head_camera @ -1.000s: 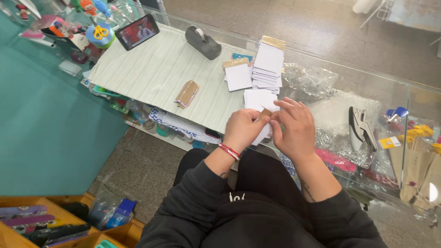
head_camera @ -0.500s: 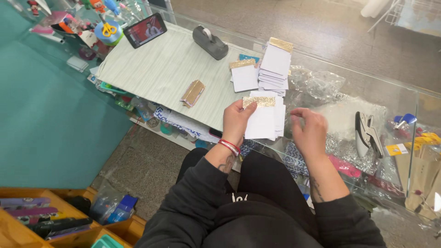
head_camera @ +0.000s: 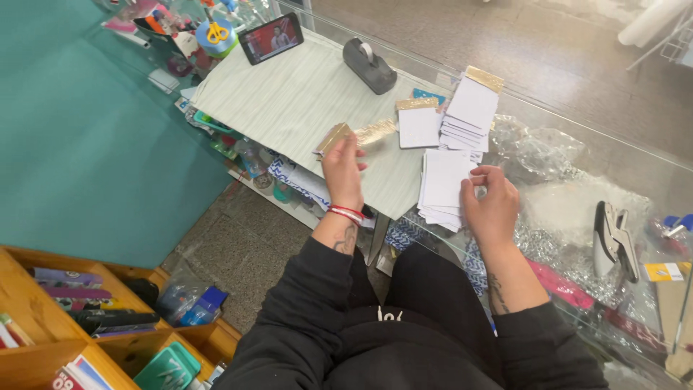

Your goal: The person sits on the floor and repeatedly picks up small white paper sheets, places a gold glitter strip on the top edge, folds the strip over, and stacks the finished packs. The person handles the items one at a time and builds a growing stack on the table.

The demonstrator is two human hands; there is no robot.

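Note:
My left hand (head_camera: pixel 343 172) reaches out over the pale striped mat (head_camera: pixel 289 94) and pinches a small bundle of gold glitter strips (head_camera: pixel 333 137); one strip (head_camera: pixel 375 132) sticks out to its right. My right hand (head_camera: pixel 492 207) rests with its fingers apart at the right edge of a loose stack of white cards (head_camera: pixel 442 180), touching it. Behind that stack lies a single white card with a gold top edge (head_camera: pixel 419 123). Beside it stands a taller pile of similar gold-edged cards (head_camera: pixel 471 107).
A black tape dispenser (head_camera: pixel 369 65), a phone (head_camera: pixel 272 37) propped up and a cup with yellow scissors (head_camera: pixel 215 32) sit at the back of the glass counter. Crumpled clear plastic (head_camera: pixel 538 152) and a metal hole punch (head_camera: pixel 613 238) lie right. Wooden shelves (head_camera: pixel 65 318) are lower left.
My left hand has left the white card stack and moved left to the gold strip bundle. My right hand has stayed beside the white cards.

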